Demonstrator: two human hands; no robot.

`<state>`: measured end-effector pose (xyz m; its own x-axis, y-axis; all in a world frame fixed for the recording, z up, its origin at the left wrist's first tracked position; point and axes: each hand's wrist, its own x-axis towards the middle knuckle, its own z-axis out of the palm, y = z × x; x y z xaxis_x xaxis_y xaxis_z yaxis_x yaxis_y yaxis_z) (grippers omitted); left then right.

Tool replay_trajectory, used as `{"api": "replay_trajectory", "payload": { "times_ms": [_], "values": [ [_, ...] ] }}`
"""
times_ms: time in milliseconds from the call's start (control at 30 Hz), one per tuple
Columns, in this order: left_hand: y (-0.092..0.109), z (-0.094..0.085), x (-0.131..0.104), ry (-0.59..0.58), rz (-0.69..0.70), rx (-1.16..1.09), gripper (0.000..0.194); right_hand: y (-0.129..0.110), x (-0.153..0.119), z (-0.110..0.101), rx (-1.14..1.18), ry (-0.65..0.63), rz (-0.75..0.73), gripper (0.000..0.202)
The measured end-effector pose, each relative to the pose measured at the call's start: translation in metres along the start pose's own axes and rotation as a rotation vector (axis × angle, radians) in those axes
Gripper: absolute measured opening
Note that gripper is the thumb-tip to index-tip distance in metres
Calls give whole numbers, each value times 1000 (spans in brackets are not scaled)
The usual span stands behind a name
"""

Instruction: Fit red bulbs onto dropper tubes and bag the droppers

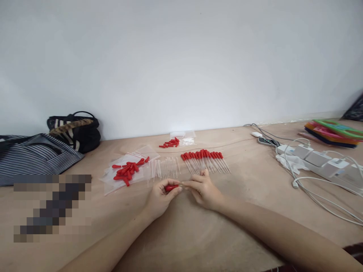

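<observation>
Pinched in my left hand (pixel 161 197) is a red rubber dropper bulb (pixel 171 187), lying sideways with its open end toward the right. My right hand (pixel 206 190) closes its fingertips on a thin clear dropper tube, mostly hidden, which meets the bulb's end between the hands. Beyond my right hand lies a row of droppers (pixel 205 158) with red bulbs fitted on clear tubes. Bare clear tubes (pixel 168 168) lie side by side to the left of that row. Loose red bulbs (pixel 127 170) are heaped on a clear plastic bag (pixel 109 182) farther left.
Farther back lie more red bulbs (pixel 170 143) and a bag of clear tubes (pixel 187 141). A striped bag (pixel 36 158) and black bag (pixel 87 132) stand left. Right are a power strip with chargers (pixel 317 158), white cables (pixel 320 198) and stacked colourful items (pixel 334 132).
</observation>
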<state>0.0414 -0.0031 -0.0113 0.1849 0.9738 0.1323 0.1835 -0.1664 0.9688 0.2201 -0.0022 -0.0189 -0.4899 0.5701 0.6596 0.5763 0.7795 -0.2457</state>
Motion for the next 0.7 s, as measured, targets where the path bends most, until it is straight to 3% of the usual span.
{"api": "replay_trajectory", "payload": {
  "times_ms": [133, 300, 700],
  "values": [
    [1, -5, 1, 46, 11, -13, 27, 9, -2, -7, 82, -10, 72, 19],
    [-3, -10, 2, 16, 89, 55, 17, 15, -6, -12, 53, -48, -11, 21],
    [-12, -6, 0, 60, 129, 147, 15, 6, -4, 2, 53, 16, -7, 21]
  ]
}}
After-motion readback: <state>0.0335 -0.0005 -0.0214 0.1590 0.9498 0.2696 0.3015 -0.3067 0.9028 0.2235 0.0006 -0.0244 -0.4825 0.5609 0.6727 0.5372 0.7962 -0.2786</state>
